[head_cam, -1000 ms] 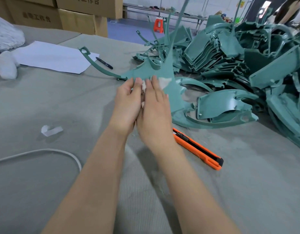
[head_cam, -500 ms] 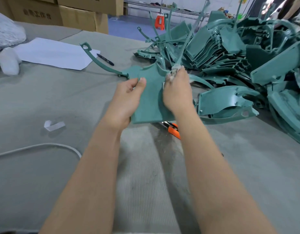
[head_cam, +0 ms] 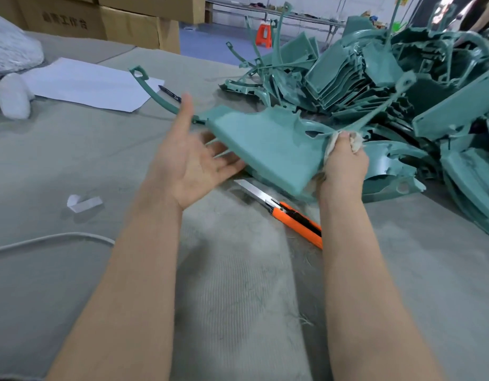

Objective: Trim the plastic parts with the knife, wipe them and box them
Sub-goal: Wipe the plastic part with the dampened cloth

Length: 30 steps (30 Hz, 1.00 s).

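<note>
Your two bare forearms reach out over the ribbed grey felt table cover [head_cam: 237, 298]. At your left a thin white cable [head_cam: 45, 241] curves across the felt, and beyond it lies a small folded scrap of white tape [head_cam: 84, 202]. Between your arms the orange utility knife [head_cam: 295, 219] lies flat on the felt. Its steel blade is out and points away to the left, with the tip near the lower edge of the part you hold.

Your left hand [head_cam: 193, 166] is open, palm up, with the thumb raised and the fingers spread straight. The fingertips reach the near left edge of the flat teal plastic part with long thin curved arms [head_cam: 265, 144] and grip nothing. Your right hand [head_cam: 345, 163] is curled tight round a frayed white rag [head_cam: 354, 141] and, through it, pinches the part where a thin arm leaves the panel's right side. The part is up off the table and tilted, with its panel between your hands. One arm runs away left to a loop and the other runs up to the right.

Beyond the left hand lie a white sheet of paper [head_cam: 92, 86] and a black pen [head_cam: 170, 93] at its right edge. To the right rises a big pile of teal plastic parts [head_cam: 402, 78]. Farthest off stand brown cardboard boxes [head_cam: 122, 20] and an orange stool [head_cam: 264, 34].
</note>
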Each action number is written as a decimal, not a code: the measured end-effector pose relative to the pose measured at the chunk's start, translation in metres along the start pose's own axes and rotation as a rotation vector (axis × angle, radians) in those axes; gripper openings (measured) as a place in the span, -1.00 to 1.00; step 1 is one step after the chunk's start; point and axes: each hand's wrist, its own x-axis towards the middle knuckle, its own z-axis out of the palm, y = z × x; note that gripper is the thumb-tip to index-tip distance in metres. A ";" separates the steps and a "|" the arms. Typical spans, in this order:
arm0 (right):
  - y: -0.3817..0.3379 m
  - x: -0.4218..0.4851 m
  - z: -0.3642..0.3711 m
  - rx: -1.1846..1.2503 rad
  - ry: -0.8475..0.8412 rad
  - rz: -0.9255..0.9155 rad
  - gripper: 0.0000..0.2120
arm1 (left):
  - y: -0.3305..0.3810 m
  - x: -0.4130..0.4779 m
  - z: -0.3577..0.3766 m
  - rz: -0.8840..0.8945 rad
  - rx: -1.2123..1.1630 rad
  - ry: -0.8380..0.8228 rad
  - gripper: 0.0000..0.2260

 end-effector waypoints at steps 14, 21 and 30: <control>0.001 -0.021 0.019 0.185 -0.201 -0.067 -0.94 | -0.029 0.009 0.025 0.038 0.068 0.020 -0.67; 0.001 -0.018 0.005 -0.065 -0.388 -0.150 -0.83 | -0.021 0.005 0.014 -0.019 0.004 0.283 -0.93; -0.011 0.009 -0.022 0.579 -0.212 -0.072 -0.90 | -0.002 -0.003 -0.005 -0.057 0.251 0.361 -0.88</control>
